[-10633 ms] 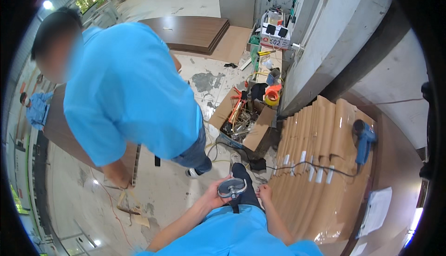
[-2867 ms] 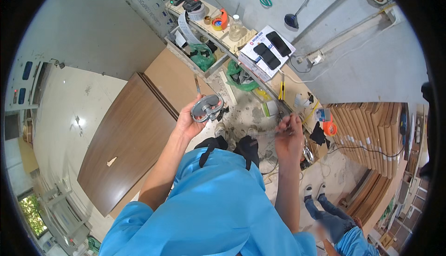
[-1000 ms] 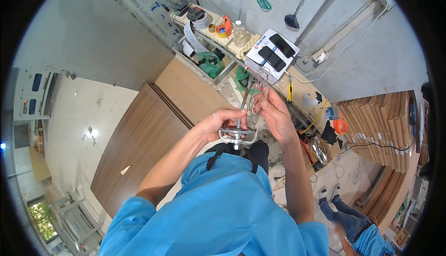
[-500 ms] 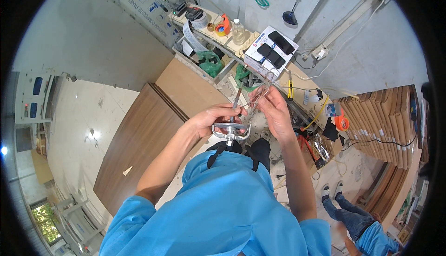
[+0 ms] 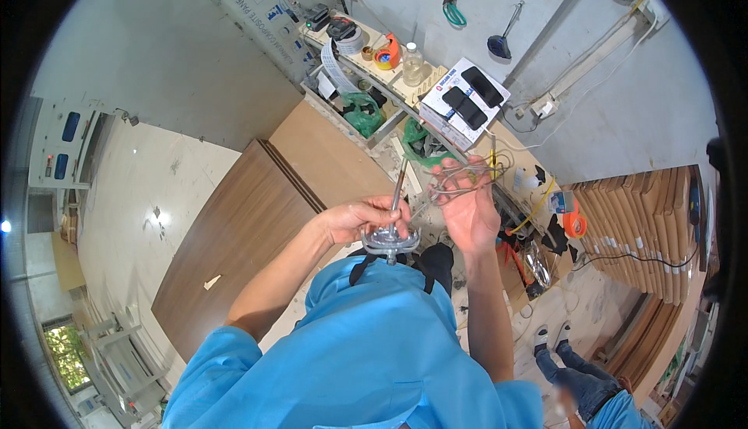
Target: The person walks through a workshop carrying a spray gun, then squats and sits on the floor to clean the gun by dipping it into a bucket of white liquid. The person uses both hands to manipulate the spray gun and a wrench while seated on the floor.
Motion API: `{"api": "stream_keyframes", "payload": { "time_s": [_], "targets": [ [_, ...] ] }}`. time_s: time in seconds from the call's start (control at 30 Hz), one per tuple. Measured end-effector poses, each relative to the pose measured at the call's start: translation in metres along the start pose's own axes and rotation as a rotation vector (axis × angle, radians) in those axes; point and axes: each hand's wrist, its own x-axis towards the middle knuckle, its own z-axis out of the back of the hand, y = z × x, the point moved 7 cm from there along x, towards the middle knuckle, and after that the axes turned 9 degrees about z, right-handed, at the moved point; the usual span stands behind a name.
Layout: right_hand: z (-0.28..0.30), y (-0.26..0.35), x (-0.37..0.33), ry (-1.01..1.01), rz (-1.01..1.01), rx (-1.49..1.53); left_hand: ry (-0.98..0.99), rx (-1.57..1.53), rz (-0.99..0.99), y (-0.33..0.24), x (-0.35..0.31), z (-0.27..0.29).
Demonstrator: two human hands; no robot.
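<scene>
In front of my waist, my left hand (image 5: 360,221) grips a thin metal rod (image 5: 400,183) that stands nearly upright. At the rod's lower end is a shiny metal U-shaped bracket (image 5: 392,244) with a round disc-like part in it. A little to the right, my right hand (image 5: 473,218) has its palm turned up, with a loose tangle of thin grey-brown wire (image 5: 487,172) looped over its curled fingers. Whether the wire is tied to the rod I cannot tell.
A narrow shelf ahead carries a white box (image 5: 456,109) with two black phones, a glass bottle (image 5: 412,67) and tape rolls. Brown wooden panels (image 5: 234,250) lie at left. Flat cardboard stacks (image 5: 631,226) lean at right, and a person (image 5: 596,382) stands at lower right.
My right hand has moved slightly right and turned palm up, away from the rod, carrying the wire tangle, now spread wider. My left hand still grips the rod.
</scene>
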Motion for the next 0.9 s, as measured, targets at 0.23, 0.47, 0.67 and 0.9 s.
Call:
{"api": "stream_keyframes", "payload": {
  "time_s": [0.23, 0.47, 0.67, 0.9],
  "targets": [
    [0.015, 0.02, 0.002, -0.018, -0.08, -0.485, -0.353, 0.066, -0.072, -0.011, -0.005, 0.012],
    [0.024, 0.001, -0.013, 0.004, -0.293, -0.618, -0.402, 0.457, -0.186, -0.025, 0.011, -0.015],
    [0.033, -0.002, -0.023, -0.048, -0.324, -0.553, -0.257, 0.456, -0.148, -0.016, 0.017, -0.022],
    [0.061, 0.007, -0.031, -0.084, -0.367, -0.671, -0.305, 0.361, -0.077, -0.029, 0.006, -0.018]
  ]
}}
